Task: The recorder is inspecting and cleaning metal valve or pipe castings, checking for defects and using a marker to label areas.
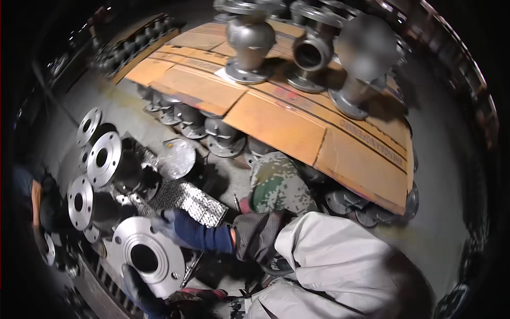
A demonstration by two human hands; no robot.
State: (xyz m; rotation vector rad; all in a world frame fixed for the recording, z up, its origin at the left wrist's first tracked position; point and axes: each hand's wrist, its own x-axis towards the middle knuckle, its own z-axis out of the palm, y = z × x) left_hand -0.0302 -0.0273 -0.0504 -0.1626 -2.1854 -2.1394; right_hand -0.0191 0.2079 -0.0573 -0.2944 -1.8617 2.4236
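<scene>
A round metal flange (171, 250) with a large central bore and bolt holes faces up at the lower left, between my gloved hands. My right hand (183, 228), in a dark blue knit glove, reaches in from the right and closes on the flange's upper right edge. My left hand (141, 295), in a dark glove, grips its lower edge with the thumb along the face. Whatever body lies beneath the flange is hidden. Just beyond, more flanged metal fittings (104, 158) stand beside a silvery textured sheet (194, 202).
Cardboard (276, 125) covers a stack of flanged fittings, with a rounded valve body (251, 42) and others on top; one top is blurred. My camouflage-clad leg (279, 183) is near its edge. Another person's arm (36, 204) shows at far left. A metal rail (98, 290) runs below.
</scene>
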